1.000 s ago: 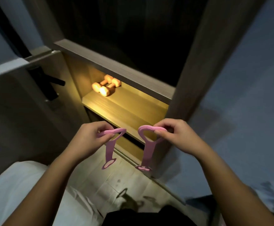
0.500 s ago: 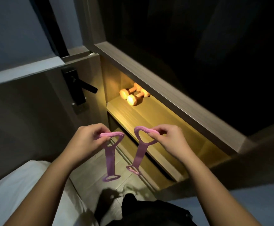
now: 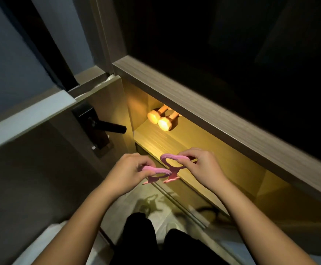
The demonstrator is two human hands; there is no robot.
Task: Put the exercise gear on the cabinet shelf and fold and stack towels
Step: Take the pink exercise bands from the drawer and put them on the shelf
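**Left hand** [image 3: 129,169]: fingers curled, pinching the top loop of a pink band [image 3: 156,171]. The strap hangs below the loop.

**Right hand** [image 3: 203,167]: thumb and fingers pinching the loop of a second band [image 3: 170,159], which hangs the same way.

**Bands:** close together, lower ends almost meeting. They are in the air just before the front edge of the shelf [image 3: 175,144], not on it.

**Dumbbells** [image 3: 161,121]: two, side by side at the shelf's back left corner, close to the side wall.

**Progress, as judged:**
- Done: the dumbbells appear stowed.
- Left: both bands are yet to be set down. The towels are yet to be folded and stacked, and no towel can be made out in view.

**Edges and room:**
- The shelf is lit, with bare wood running rightward from the dumbbells. That looks ample for both bands.
- A thick top board [image 3: 213,115] overhangs the opening, so the hands would have to pass in beneath it.
- At left, a door with a black handle [image 3: 111,128] stands near the left hand and narrows that side.
- The floor [image 3: 156,199] lies open below the bands.
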